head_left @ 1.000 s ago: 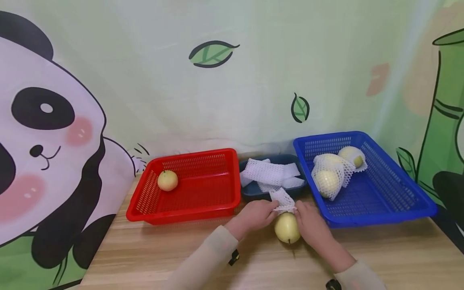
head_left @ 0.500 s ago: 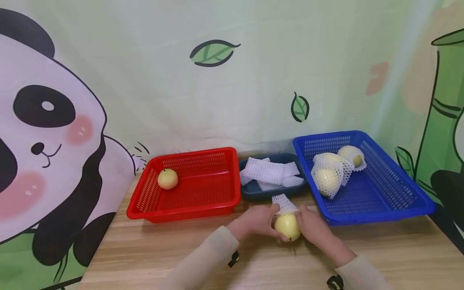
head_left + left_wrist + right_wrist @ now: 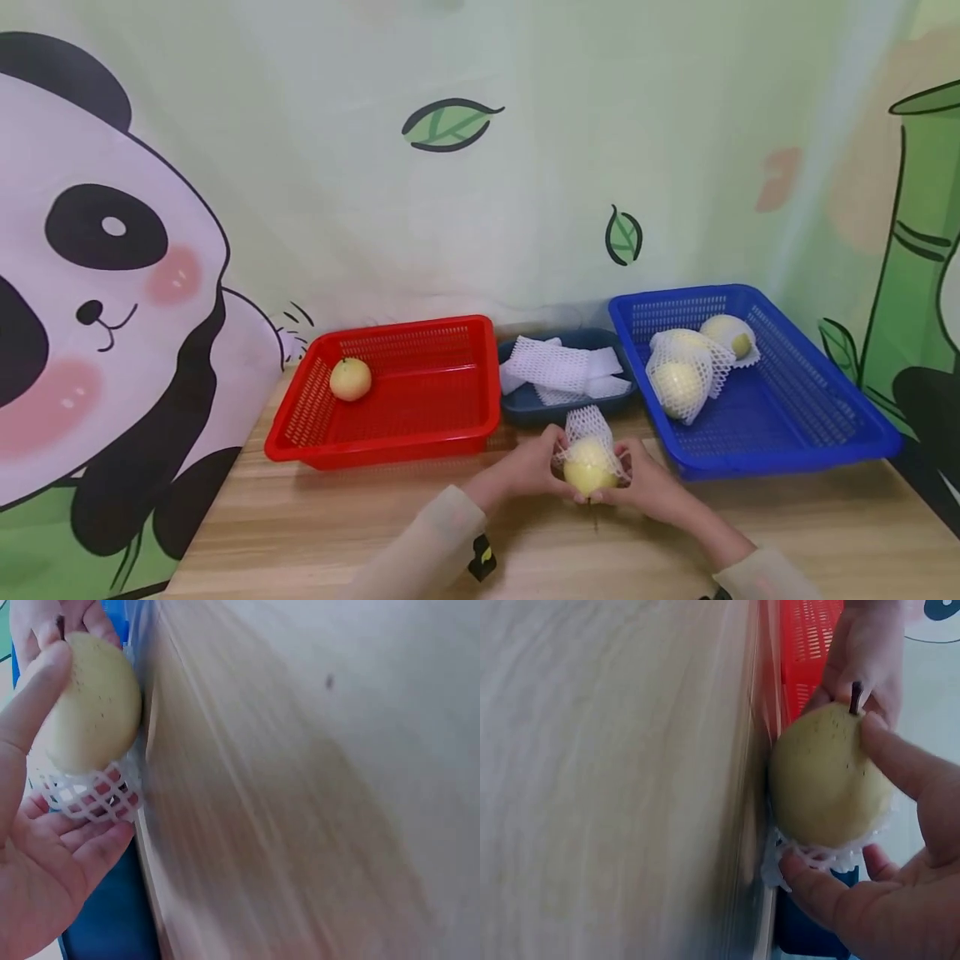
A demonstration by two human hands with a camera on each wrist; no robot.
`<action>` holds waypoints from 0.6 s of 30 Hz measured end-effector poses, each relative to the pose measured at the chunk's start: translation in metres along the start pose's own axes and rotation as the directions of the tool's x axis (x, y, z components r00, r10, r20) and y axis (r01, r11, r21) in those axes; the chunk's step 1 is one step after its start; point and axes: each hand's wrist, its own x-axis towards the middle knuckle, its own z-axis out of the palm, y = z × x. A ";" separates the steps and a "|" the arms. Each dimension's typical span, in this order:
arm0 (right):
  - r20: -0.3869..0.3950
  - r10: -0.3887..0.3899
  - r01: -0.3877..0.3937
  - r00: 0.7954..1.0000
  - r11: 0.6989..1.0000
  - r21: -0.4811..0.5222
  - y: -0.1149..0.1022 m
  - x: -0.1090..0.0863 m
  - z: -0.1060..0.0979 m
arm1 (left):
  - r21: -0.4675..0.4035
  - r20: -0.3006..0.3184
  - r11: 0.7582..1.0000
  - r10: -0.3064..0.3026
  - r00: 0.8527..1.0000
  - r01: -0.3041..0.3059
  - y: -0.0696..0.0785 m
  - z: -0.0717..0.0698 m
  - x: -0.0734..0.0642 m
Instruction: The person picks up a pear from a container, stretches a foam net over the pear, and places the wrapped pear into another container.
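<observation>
A pale yellow pear (image 3: 589,468) lies on the table between both hands, its stem toward the person. A white foam net sleeve (image 3: 587,425) covers its far end; the stem half is bare. The left hand (image 3: 534,468) grips from the left, thumb near the stem (image 3: 61,628) and fingers at the net (image 3: 94,793). From the right, the right hand (image 3: 651,485) holds the same fruit, its thumb beside the stem and a fingertip at the net edge (image 3: 821,859). Parts of the fingers are hidden behind the pear in the head view.
A red basket (image 3: 420,442) on the left holds one bare pear (image 3: 350,380). Several flat foam nets (image 3: 551,367) lie in a dark blue tray (image 3: 536,414) behind the hands. The blue basket (image 3: 795,417) at right holds net-wrapped pears (image 3: 678,387). A printed cloth hangs behind.
The net sleeve has come down over the pear's far end. Both thumbs have moved from the net to the stem end. The head view has shifted slightly.
</observation>
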 end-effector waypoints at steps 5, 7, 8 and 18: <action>-0.017 0.087 -0.084 0.996 0.991 0.102 -0.002 0.007 0.000 | -0.121 -0.051 0.993 -0.017 0.999 0.010 0.001 0.000 -0.001; -0.018 0.097 -0.093 0.995 0.986 0.138 -0.005 0.010 0.000 | -0.166 -0.076 0.986 -0.014 0.997 0.001 0.001 -0.002 0.000; -0.020 0.095 -0.091 0.995 0.985 0.147 -0.006 0.012 -0.001 | -0.185 -0.085 0.983 -0.013 0.996 -0.003 0.000 -0.003 0.000; -0.143 0.103 -0.078 0.984 0.983 0.168 -0.014 0.018 0.005 | -0.316 -0.183 0.949 -0.056 0.982 -0.005 0.002 0.005 0.007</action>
